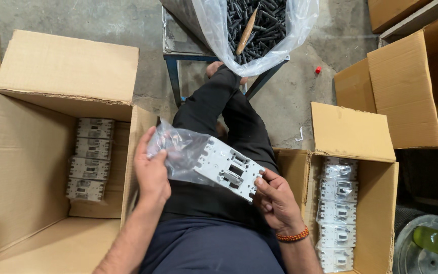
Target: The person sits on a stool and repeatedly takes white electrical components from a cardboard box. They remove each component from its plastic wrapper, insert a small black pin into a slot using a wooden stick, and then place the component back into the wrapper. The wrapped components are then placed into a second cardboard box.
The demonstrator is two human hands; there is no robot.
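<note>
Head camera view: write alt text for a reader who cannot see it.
Seen from above, a seated person's left hand holds a clear plastic bag while the right hand grips a white plastic device half inside it. Open cardboard boxes on both sides hold rows of similar devices, bare in the left box and bagged in the right box.

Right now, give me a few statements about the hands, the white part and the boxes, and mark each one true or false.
1. The left hand holds a clear plastic bag. True.
2. The white part is fully inside the bag. False: most of it sticks out.
3. The right hand touches the white part. True.
4. The left box holds bagged parts. False: its parts are bare; the bagged ones sit in the right box.
5. An orange bracelet is on the right wrist. True.
</note>
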